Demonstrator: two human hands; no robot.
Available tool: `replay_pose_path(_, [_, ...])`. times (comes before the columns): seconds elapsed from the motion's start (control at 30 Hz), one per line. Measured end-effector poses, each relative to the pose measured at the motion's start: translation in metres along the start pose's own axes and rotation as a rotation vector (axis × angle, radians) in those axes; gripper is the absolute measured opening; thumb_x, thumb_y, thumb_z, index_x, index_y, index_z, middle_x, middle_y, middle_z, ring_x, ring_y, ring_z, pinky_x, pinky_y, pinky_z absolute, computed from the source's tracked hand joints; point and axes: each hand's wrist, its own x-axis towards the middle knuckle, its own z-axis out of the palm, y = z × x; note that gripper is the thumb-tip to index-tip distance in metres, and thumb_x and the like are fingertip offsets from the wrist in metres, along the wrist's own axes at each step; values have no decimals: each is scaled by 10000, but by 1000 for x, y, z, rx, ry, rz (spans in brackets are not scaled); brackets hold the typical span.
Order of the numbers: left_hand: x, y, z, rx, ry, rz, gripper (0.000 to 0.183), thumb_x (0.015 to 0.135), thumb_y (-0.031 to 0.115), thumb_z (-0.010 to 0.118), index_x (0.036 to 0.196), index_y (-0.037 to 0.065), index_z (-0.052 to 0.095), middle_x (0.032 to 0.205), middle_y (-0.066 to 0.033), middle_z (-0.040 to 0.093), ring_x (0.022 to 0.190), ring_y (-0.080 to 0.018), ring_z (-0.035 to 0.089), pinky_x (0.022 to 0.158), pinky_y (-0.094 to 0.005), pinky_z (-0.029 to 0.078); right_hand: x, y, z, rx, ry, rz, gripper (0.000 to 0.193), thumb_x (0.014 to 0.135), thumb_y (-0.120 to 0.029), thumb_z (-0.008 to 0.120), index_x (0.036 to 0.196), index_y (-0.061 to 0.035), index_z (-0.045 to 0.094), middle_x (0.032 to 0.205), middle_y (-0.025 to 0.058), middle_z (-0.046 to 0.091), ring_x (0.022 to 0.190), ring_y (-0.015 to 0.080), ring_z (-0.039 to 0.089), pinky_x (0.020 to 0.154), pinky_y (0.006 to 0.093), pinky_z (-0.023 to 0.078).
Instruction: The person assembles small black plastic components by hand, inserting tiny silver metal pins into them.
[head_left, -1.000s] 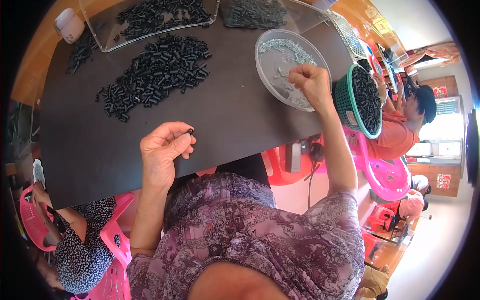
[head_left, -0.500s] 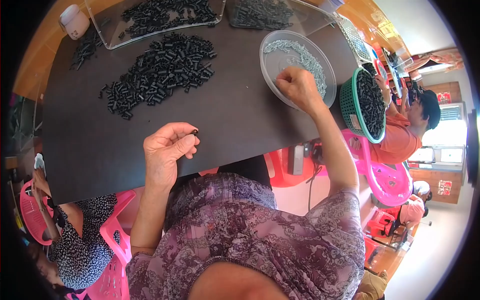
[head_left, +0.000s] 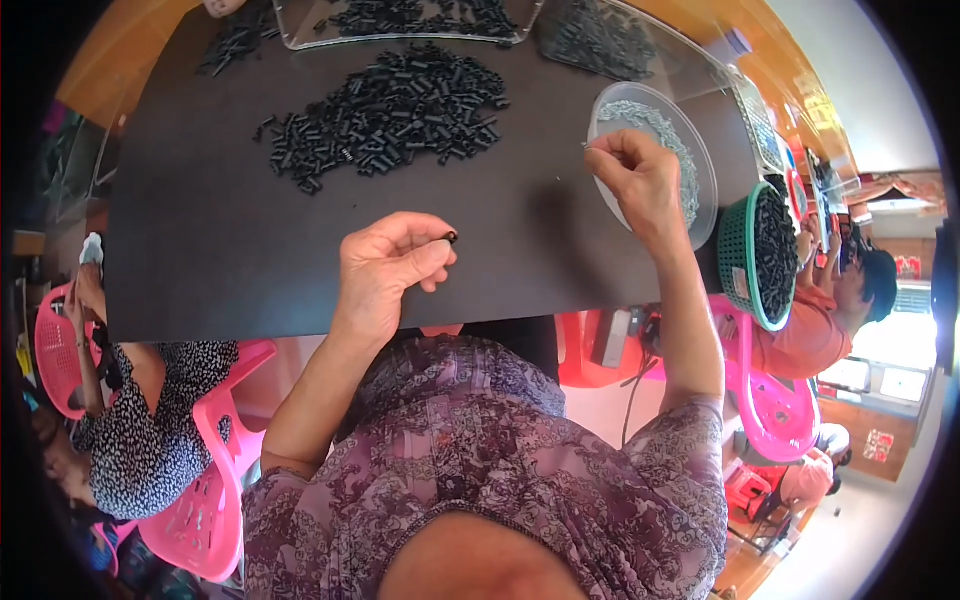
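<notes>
My left hand is closed above the near part of the dark table, with a small black plastic tube pinched between thumb and index finger. Over the left rim of a round clear plastic dish, my right hand is closed in a pinch. A tiny silver metal piece shows at its fingertips, too small to make out fully. Many similar small silver metal pieces lie in the dish. Beyond my left hand spreads a heap of short black plastic tubes.
Clear bins with black parts stand along the far side of the table. A green basket full of black parts is at the right edge. People sit nearby on the left and right, with pink chairs.
My right hand has lifted off the dish's inside toward its left rim, with a tiny silver piece at the fingertips. My left hand still holds the black tube. The whole view has shifted.
</notes>
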Motion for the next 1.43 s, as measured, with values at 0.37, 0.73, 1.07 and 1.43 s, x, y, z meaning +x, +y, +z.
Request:
replay_pose_path(0.37, [-4, -2, 1, -33, 37, 101, 160, 810, -11, 647, 970, -16, 644, 780, -38, 626, 650, -74, 557, 567, -187, 439, -30, -59, 51, 186, -548, -95, 141, 782, -86, 643, 848, 38, 641, 676, 74, 622, 643, 97, 574, 583, 255, 469])
replay_pose_path(0.73, [-14, 0, -3, 137, 59, 248, 165, 777, -59, 655, 936, -13, 658, 834, 2, 556, 764, -61, 522, 678, -193, 432, -30, -61, 61, 357, -659, 105, 189, 784, -155, 666, 810, 32, 661, 646, 26, 589, 599, 64, 523, 517, 214, 401])
replay_pose_path(1.07, [-17, -1, -6, -7, 72, 208, 154, 806, -13, 662, 959, -14, 651, 845, -8, 582, 733, -66, 543, 629, -194, 444, -38, -62, 74, 406, -567, 160, 224, 796, -193, 681, 768, 27, 651, 638, 19, 583, 571, 56, 504, 502, 191, 382])
replay_pose_path(1.43, [-14, 1, -14, -32, 118, 184, 165, 834, 41, 659, 995, 8, 649, 811, -20, 625, 694, -68, 571, 603, -187, 464, -30, -41, 114, 300, -88, -120, 140, 838, -216, 674, 843, -77, 691, 689, 42, 633, 641, 115, 579, 620, 230, 477])
